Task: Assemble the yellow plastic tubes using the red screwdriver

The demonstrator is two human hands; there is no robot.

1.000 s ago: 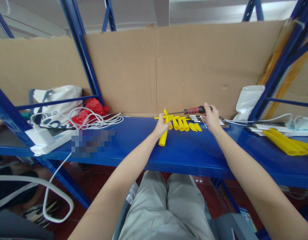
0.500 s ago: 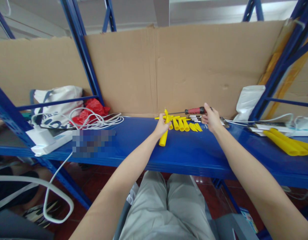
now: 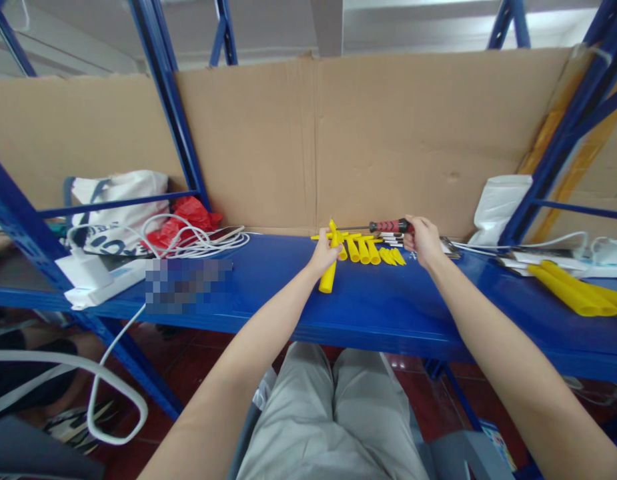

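Gripping the end of a red-and-black screwdriver handle, the right hand (image 3: 423, 241) has its fingers closed about it; the screwdriver (image 3: 388, 227) lies nearly level, its thin shaft pointing left to the upper part of a yellow T-shaped piece (image 3: 327, 280); whether the tip sits inside that piece is too small to tell. The left hand (image 3: 322, 256) pinches the piece around its middle, thumb over the near side; its wide round opening faces the person, over the blue tabletop (image 3: 268, 287); whether it touches the surface cannot be told.

Just right of the held piece, similar yellow pieces (image 3: 363, 251) stand in a row, openings forward; next to them lie small pointed yellow pieces (image 3: 392, 257), with thin white-and-black items (image 3: 391, 236) behind; a cardboard panel (image 3: 388, 133) rises at the back.

Well to the right, long yellow tubes (image 3: 571, 290) lie side by side, a white pouch (image 3: 502, 203) leaning behind; at the left are coiled white cables (image 3: 211, 247), a red plastic bag (image 3: 188, 215), a white fabric bag (image 3: 118, 200) and a white power strip (image 3: 113, 283).
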